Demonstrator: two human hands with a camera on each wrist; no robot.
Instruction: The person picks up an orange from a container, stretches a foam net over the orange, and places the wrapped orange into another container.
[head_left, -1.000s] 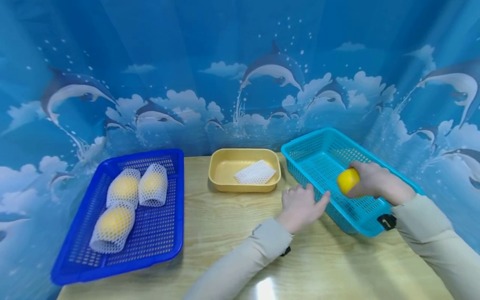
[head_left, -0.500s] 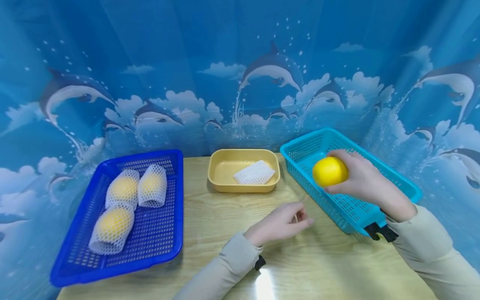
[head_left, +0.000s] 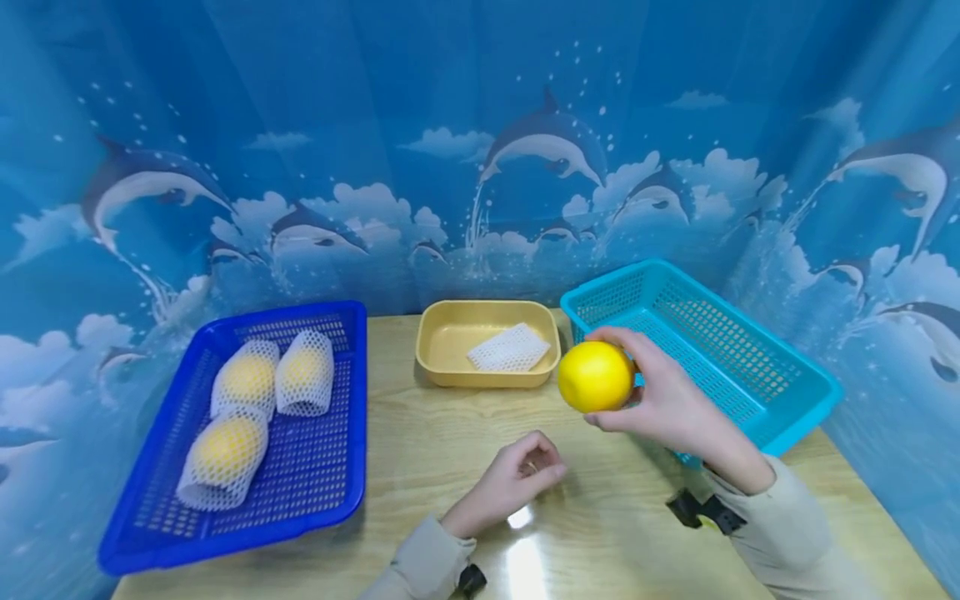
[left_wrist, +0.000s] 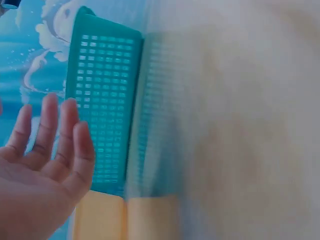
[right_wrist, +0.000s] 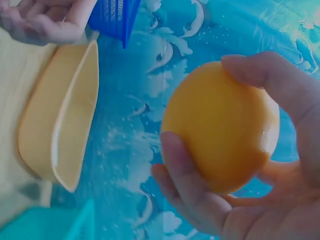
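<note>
A smooth yellow-orange fruit, an orange [head_left: 595, 377], is gripped by my right hand [head_left: 663, 396] between thumb and fingers, held up in front of the turquoise basket [head_left: 787, 375]. In the right wrist view the orange [right_wrist: 220, 127] fills the middle, with fingertips on both sides of it. My left hand [head_left: 506, 483] hovers low over the table, fingers loosely bent and holding nothing. Behind the hands, a white foam net sleeve [head_left: 510, 347] lies flat in a small tan tray [head_left: 487, 379].
On the left stands a blue basket [head_left: 315, 458] with three net-wrapped fruits [head_left: 225, 450] inside. The turquoise basket sits angled at the right. A dolphin-print curtain [head_left: 420, 100] hangs behind the wooden table [head_left: 405, 433].
My right hand has lifted the orange out of the turquoise basket and carried it left. The left hand has left the basket's edge and drawn back toward the lower left.
</note>
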